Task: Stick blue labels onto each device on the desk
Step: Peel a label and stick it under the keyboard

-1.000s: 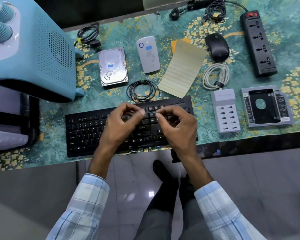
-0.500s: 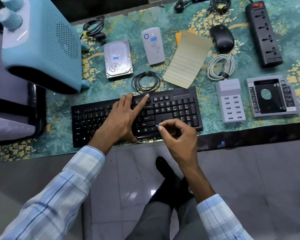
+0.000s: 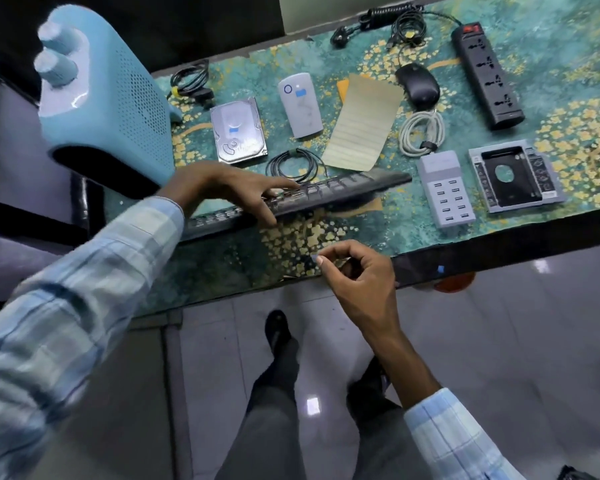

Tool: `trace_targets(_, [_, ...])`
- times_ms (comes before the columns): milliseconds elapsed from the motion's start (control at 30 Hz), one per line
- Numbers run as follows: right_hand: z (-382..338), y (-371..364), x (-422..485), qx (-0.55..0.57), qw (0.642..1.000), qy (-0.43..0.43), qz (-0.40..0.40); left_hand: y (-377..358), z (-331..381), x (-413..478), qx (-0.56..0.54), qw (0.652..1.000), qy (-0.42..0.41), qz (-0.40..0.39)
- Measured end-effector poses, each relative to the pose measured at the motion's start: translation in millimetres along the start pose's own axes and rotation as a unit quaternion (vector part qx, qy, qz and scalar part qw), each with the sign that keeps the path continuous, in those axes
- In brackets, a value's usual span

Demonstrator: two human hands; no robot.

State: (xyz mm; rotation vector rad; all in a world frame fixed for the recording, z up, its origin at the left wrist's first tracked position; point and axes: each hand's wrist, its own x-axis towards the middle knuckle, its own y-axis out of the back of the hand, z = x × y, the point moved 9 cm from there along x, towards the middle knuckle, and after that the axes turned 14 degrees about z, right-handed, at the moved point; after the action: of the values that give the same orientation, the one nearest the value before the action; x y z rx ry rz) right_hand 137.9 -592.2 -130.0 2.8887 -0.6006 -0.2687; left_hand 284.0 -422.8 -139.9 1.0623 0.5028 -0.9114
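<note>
My right hand [image 3: 357, 271] pinches a small blue label [image 3: 314, 259] between thumb and forefinger, the other fingers curled in, low in the middle of the frame over the near part of the desk. My left hand [image 3: 222, 183] grips the black keyboard [image 3: 343, 188], fingers across the keys and thumb under the near edge, so that it stands tilted with its near edge raised off the mat [image 3: 326, 233]. Just above it lies a coiled black cable [image 3: 295, 164]. Further up, the hard drive [image 3: 238, 131] bears a blue patch on its lid, its print too blurred to read, and the white device [image 3: 300, 109] beside it bears another, next to a blue ring mark. To their right lies a tan lined backing sheet [image 3: 361, 126], then a black mouse [image 3: 417, 85], a coiled white cable [image 3: 421, 133], a grey many-port charger [image 3: 444, 188], a drive caddy [image 3: 515, 174] and, at upper right, a black power strip [image 3: 487, 72] with a red switch. A pale blue perforated appliance [image 3: 104, 98] fills the upper left. The mat is teal with yellow blossoms; a blue scrap [image 3: 440, 270] sticks to the dark desk edge. Below, the floor [image 3: 499, 341] is glossy grey tile.
</note>
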Motion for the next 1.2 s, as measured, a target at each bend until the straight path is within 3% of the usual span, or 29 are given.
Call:
trace_targets(133, [-3.9,-18.6,15.5,0.008,0.999,-0.001,0.040,44.5,-7.6,-3.3,-0.099,0.995,-0.006,0.003])
trace_targets(233, [-8.3,-43.5,28.0,0.019,0.997,-0.007,0.069,81.3,-20.5,-0.4,-0.150,0.985,-0.022,0.083])
trace_targets(567, [-22.2,-118.4,68.6,0.042,0.993,-0.022,0.104,117.8,-47.7,18.8,-0.153,0.958,-0.138,0.199])
trace_targets(1200, [-25.0,-158.6,100.2,-0.045,0.992,-0.005,0.117,119.1,-46.6,23.9,-0.138,0.946,-0.203,0.213])
